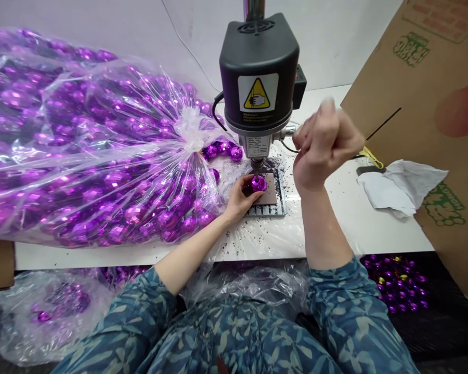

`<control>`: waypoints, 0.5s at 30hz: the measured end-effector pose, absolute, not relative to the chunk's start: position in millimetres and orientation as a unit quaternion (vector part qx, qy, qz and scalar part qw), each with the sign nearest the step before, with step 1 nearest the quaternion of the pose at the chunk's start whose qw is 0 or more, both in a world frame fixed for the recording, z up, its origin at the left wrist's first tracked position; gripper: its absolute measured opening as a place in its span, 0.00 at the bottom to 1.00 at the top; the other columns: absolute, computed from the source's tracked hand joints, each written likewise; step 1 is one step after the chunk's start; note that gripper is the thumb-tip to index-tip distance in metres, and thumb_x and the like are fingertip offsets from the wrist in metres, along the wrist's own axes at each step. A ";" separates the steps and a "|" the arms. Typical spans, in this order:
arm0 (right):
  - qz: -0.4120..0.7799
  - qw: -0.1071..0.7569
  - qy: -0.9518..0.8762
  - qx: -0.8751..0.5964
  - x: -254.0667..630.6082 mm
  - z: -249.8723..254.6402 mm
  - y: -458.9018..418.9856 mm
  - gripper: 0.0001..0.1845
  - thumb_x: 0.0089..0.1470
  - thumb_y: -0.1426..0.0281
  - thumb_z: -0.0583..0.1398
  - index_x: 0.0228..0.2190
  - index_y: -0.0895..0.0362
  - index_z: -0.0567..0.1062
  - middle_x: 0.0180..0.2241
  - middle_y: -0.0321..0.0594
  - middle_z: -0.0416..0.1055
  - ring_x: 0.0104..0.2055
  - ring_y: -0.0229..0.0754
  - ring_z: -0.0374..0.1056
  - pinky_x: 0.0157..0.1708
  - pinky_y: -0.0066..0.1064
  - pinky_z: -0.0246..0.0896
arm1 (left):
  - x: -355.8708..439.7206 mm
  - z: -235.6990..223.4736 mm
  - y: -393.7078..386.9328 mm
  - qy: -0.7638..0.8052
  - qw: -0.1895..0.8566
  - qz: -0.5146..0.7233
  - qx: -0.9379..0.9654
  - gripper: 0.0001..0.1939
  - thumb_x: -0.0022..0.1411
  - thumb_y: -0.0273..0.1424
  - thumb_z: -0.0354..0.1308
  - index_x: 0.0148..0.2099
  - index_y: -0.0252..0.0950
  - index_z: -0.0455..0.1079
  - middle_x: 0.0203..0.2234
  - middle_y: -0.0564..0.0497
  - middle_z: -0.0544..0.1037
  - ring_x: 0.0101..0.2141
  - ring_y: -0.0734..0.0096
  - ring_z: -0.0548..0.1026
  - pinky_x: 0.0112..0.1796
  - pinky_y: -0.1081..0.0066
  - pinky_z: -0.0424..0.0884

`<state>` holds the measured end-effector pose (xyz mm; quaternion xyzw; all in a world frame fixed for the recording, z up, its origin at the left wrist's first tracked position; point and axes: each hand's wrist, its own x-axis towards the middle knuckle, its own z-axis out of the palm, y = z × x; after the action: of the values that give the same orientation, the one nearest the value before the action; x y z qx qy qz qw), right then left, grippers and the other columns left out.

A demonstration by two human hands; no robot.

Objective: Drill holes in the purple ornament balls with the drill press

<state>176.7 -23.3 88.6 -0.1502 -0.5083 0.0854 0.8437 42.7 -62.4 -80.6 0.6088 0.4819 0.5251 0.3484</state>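
Observation:
A black and grey bench drill press (259, 72) stands in the middle, a warning label on its front. Under its chuck (256, 163), my left hand (242, 198) pinches a shiny purple faceted ball (259, 183) between thumb and fingers. The ball rests on a brownish square pad (271, 189) on the slotted metal base (283, 205). My right hand (327, 143) is raised beside the drill head, fingers curled in a fist at the feed lever (290, 130); the hand hides most of the lever.
A tied clear bag (81, 145) of purple balls fills the left. Several loose purple balls (224, 149) lie behind the base. Dark shavings litter the white table (335, 228). Crumpled paper (398, 187) and a cardboard box (405, 78) are on the right. More purple balls (400, 285) sit below.

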 end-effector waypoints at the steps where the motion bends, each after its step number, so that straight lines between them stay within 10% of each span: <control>1: 0.113 0.844 -0.495 -0.173 175.8 99.9 -21.0 0.33 0.61 0.53 0.61 0.14 0.54 0.54 0.11 0.28 0.49 0.12 0.28 0.46 0.13 0.31 0.39 | 43.2 -79.6 -62.0 0.485 0.347 0.526 0.606 0.27 0.56 0.31 0.74 0.55 0.38 0.69 0.47 0.43 0.82 0.46 0.60 0.83 0.49 0.54 0.81; 9: 0.179 0.798 -0.521 -0.244 176.6 134.6 -6.7 0.39 0.50 0.32 0.54 0.16 0.51 0.50 0.13 0.28 0.43 0.13 0.30 0.43 0.13 0.34 0.41 | 36.7 -49.7 -117.8 0.482 0.267 0.498 0.669 0.18 0.60 0.35 0.68 0.50 0.37 0.69 0.42 0.47 0.79 0.39 0.66 0.78 0.39 0.64 0.78; 15: 0.184 0.791 -0.525 -0.252 175.9 132.0 -13.2 0.35 0.54 0.35 0.55 0.18 0.50 0.52 0.14 0.28 0.47 0.15 0.32 0.44 0.15 0.35 0.42 | 10.2 -38.7 -230.5 0.264 0.159 0.081 0.948 0.21 0.55 0.33 0.69 0.51 0.36 0.74 0.44 0.41 0.78 0.37 0.58 0.78 0.35 0.63 0.75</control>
<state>175.9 -13.2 132.0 -0.2525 -0.5254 0.1841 0.7914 10.2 -230.5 -38.7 0.9478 0.2641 0.0812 0.1593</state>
